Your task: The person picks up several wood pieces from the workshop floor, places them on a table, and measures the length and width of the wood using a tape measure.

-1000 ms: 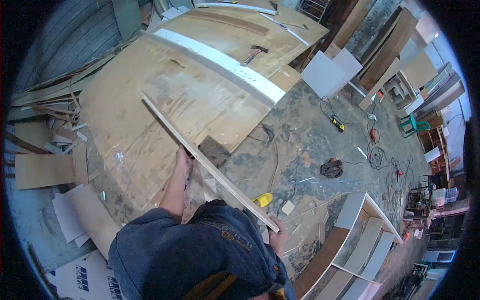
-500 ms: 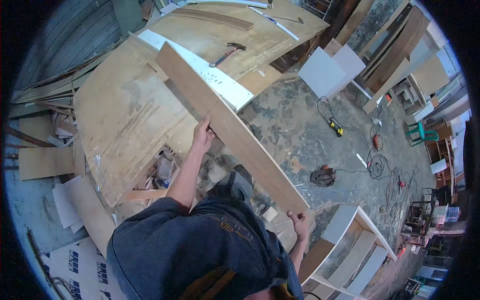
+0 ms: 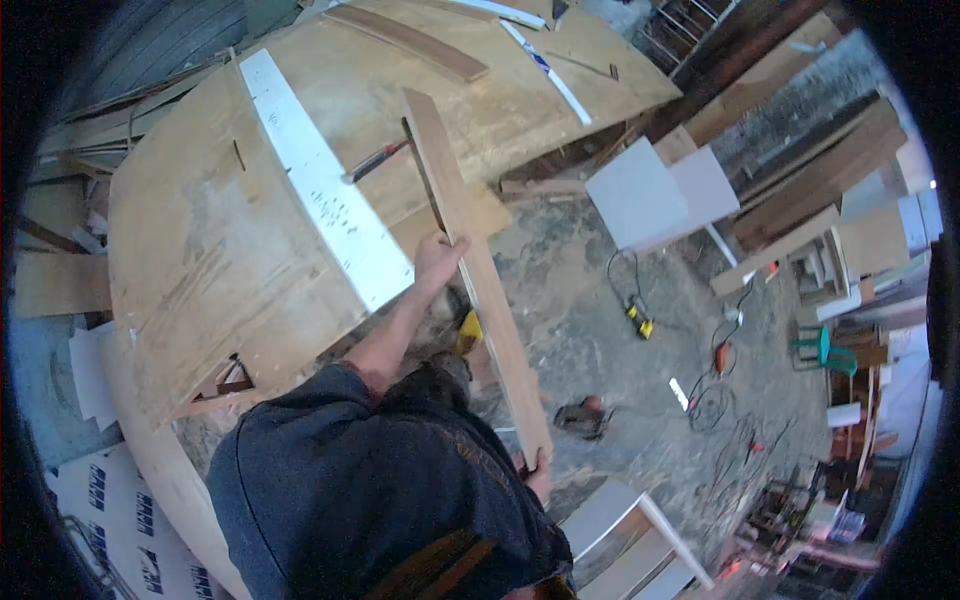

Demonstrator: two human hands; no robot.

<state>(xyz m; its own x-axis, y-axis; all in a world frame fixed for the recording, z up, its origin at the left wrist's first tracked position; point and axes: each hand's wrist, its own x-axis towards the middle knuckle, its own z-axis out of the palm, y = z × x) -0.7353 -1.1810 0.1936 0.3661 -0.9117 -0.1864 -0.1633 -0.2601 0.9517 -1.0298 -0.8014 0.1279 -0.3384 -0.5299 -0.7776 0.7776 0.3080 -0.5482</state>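
Head view: holding long wooden plank (image 3: 490, 300) slantwise before body, far end over tabletop (image 3: 200, 220), near end over floor (image 3: 585, 350). With left grip (image 3: 440, 258), clasping plank's left edge around mid-length, thumb on broad face. With right grip (image 3: 538, 477), clutching near end, fingers partly hidden. On tabletop: white board (image 3: 318, 190) with small dark marks, too blurred to read; hammer (image 3: 376, 162) just beside, partly covered by plank; white strip (image 3: 560, 87) with blue print. At lower left: white sheet (image 3: 120, 540) with repeated dark-blue block lettering.
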